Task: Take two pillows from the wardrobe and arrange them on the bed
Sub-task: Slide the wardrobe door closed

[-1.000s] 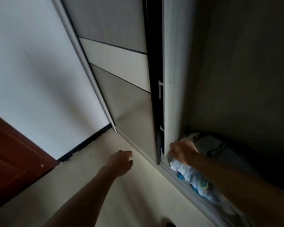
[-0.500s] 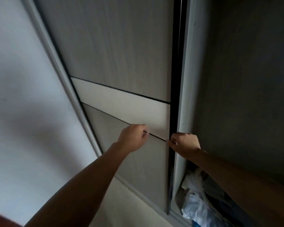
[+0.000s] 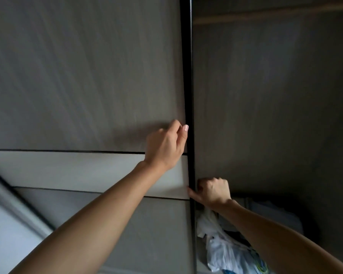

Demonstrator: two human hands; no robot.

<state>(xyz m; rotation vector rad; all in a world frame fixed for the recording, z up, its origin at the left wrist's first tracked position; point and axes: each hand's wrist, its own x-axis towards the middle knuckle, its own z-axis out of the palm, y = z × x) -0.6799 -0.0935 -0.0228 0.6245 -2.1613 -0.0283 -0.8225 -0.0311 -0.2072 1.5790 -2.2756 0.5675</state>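
Since half a second ago: left hand [image 3: 165,146] up from the pale band [image 3: 87,171] to the grey panel above it, now close beside the door's dark edge strip [image 3: 189,95]; right hand [image 3: 213,190] kept at about the same height on that strip; sliding door [image 3: 87,76] now filling more of the view, the white wall shrunk to the lower left corner.

Nearest: two bare forearms, rising from the bottom corners and converging on the strip. Left hand loosely curled, fingertips against the door face, thumb up beside the strip, nothing enclosed. Right hand clenched around the strip from the open side, fingers hooked behind it, thumb pressed on the front at the bottom of the pale band.

Next out: one sliding door, three panels counted, two grey with one pale band between, split by thin dark lines. One dark vertical strip as its leading edge, running from the top of the view to the bottom.

Right of the strip: wardrobe [image 3: 275,95] interior open, back wall dark and bare, wide free room above the heap. One shelf or rail edge [image 3: 265,14] across the top. Low at the bottom, under the right forearm, a heap of bedding [image 3: 224,252]: white fabric with blue and green print, darker grey bulk [image 3: 273,214] behind. Pillows not tellable from the rest of the heap; too dim.
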